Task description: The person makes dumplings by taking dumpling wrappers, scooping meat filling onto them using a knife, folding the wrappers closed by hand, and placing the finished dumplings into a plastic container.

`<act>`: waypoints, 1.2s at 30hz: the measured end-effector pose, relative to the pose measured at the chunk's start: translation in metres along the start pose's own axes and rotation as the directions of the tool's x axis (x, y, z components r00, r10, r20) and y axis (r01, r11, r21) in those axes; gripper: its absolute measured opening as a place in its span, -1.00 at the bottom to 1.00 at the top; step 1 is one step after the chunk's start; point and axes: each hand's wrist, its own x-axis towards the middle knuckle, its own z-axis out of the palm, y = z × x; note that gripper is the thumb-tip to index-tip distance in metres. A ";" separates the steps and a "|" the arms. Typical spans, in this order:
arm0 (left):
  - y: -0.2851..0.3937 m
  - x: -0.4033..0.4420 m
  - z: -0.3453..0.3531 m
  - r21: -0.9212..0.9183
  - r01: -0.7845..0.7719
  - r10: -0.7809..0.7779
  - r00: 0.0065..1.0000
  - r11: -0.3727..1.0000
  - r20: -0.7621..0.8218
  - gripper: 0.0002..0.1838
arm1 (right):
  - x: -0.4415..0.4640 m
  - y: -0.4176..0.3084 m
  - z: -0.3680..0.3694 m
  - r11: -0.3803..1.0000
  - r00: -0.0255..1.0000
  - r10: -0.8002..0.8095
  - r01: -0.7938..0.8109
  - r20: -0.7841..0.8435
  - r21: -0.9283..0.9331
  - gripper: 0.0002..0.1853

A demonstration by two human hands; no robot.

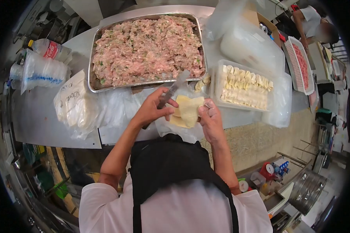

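Observation:
My left hand (pixel 154 105) is closed around a flat metal spreading blade (pixel 172 88), which slants up and away over the near edge of the meat tray. Between the thumb and fingers of my right hand (pixel 211 119) is a thin yellow dough wrapper (pixel 191 109). The left fingertips are close to the wrapper's left side; whether they touch it I cannot tell. More yellow wrapper shows beneath it. Beyond both hands lies a large metal tray (pixel 90 79) heaped with minced meat (pixel 147 50) flecked with green. To the right, a clear plastic container (pixel 217 101) holds rows of folded dumplings (pixel 247 85).
Plastic-wrapped packages (pixel 72 103) and a bottle with a red label (pixel 50 49) stand at left. Translucent lids (pixel 252 48) lie behind the dumplings. Farther right, another person (pixel 313 23) reaches toward a white basket (pixel 295 50) of red meat.

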 end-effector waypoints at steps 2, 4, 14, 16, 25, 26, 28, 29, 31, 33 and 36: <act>-0.001 -0.003 0.011 0.022 -0.001 0.001 1.000 1.000 0.020 -0.55 | 0.003 0.004 0.016 0.993 0.999 0.046 -0.049 0.030 0.110 -0.83; 0.002 -0.003 0.014 0.042 -0.005 0.003 0.999 0.999 0.043 -0.54 | 0.009 0.016 0.019 0.999 0.997 -0.044 0.044 0.056 -0.012 -0.83; 0.032 -0.024 -0.020 0.317 0.101 -0.011 0.962 0.943 -0.272 -0.60 | 0.034 0.031 -0.012 0.131 0.796 -0.348 0.565 0.496 -0.815 -0.41; 0.034 -0.025 -0.019 0.397 0.102 0.021 0.955 0.912 -0.294 -0.64 | 0.042 0.039 -0.012 0.127 0.849 -0.253 0.505 0.464 -0.854 -0.43; 0.035 -0.040 -0.047 0.849 0.101 0.283 0.917 0.519 -0.282 -0.60 | 0.042 -0.004 -0.023 0.596 0.982 0.049 0.119 0.183 -0.794 -0.52; 0.043 -0.041 -0.047 0.848 0.101 0.281 0.917 0.520 -0.282 -0.60 | 0.040 -0.007 -0.026 0.733 0.977 0.091 0.063 0.190 -0.677 -0.53; 0.067 -0.044 -0.044 0.777 0.230 0.237 0.868 0.585 -0.436 -0.62 | 0.035 -0.006 -0.029 0.903 0.975 0.113 -0.021 0.191 -0.428 -0.55; 0.082 -0.043 -0.040 0.793 0.305 0.195 0.865 0.528 -0.462 -0.66 | 0.032 -0.006 -0.031 0.985 0.971 0.133 -0.107 0.198 -0.138 -0.55; 0.085 -0.040 -0.054 0.876 0.248 0.258 0.891 0.413 -0.374 -0.66 | 0.032 0.004 -0.042 0.983 0.969 0.159 -0.173 0.191 0.056 -0.55; 0.092 -0.033 -0.063 0.951 0.143 0.331 0.915 0.274 -0.233 -0.71 | 0.031 0.008 -0.045 0.941 0.964 0.187 -0.231 0.190 0.248 -0.54; 0.085 -0.006 -0.078 0.967 0.254 0.234 0.939 0.017 -0.251 -0.77 | 0.028 0.006 -0.040 0.907 0.974 0.189 -0.222 0.124 0.358 -0.56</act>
